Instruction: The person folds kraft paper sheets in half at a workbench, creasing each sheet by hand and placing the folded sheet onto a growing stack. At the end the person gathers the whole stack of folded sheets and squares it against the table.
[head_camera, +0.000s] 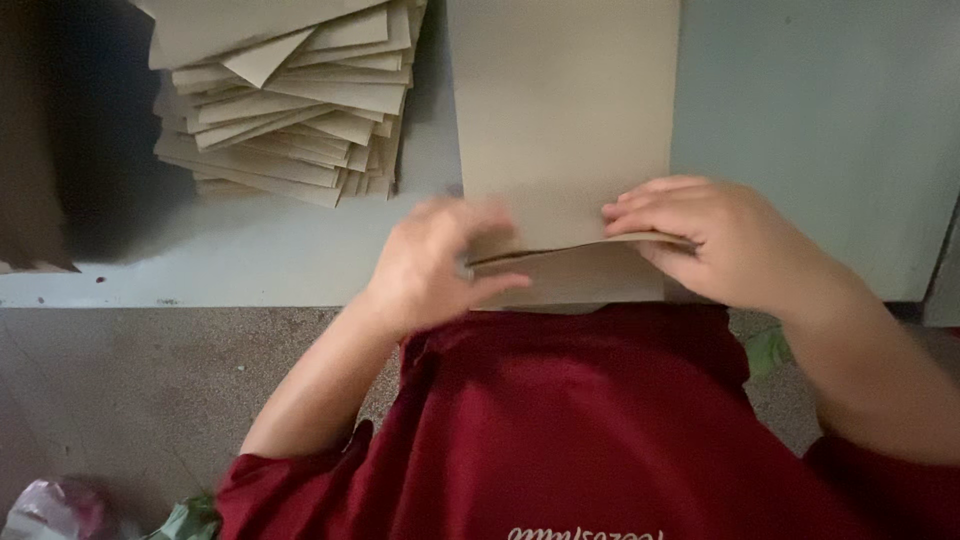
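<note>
Step in hand: folding the near end of a long brown paper sheet (565, 110); the lower edge is lifted into a flap (580, 250) that stands a little above the layer beneath it, so by my judgement the fold is begun but not creased flat.

Sheet position: it lies on the pale bench (820, 120), running from the 12 o'clock edge of the view down to the bench's near edge at the centre, just in front of the person's red shirt (580, 420).

Left hand (440, 265): at 9 o'clock of the flap, blurred by motion; fingers curled, fingertips touching the flap's left end. Whether it pinches the paper or only presses on it I cannot tell.

Right hand (700, 235): at 3 o'clock of the flap, fingers stretched over the top and thumb beneath, grasping the flap's right corner.

Next move calls for: in my judgement, keeping both side edges of the flap in line with the sheet's sides, then pressing the crease evenly from one end to the other; a skewed flap would set a crooked fold.

Stack: a pile of folded brown paper pieces (290, 100) sits at 10 o'clock, well apart from both hands, its layers fanned unevenly.

Surroundings: speckled floor (150, 390) below the bench at 7 o'clock; a crumpled plastic bag (60, 510) in the lower left corner.
</note>
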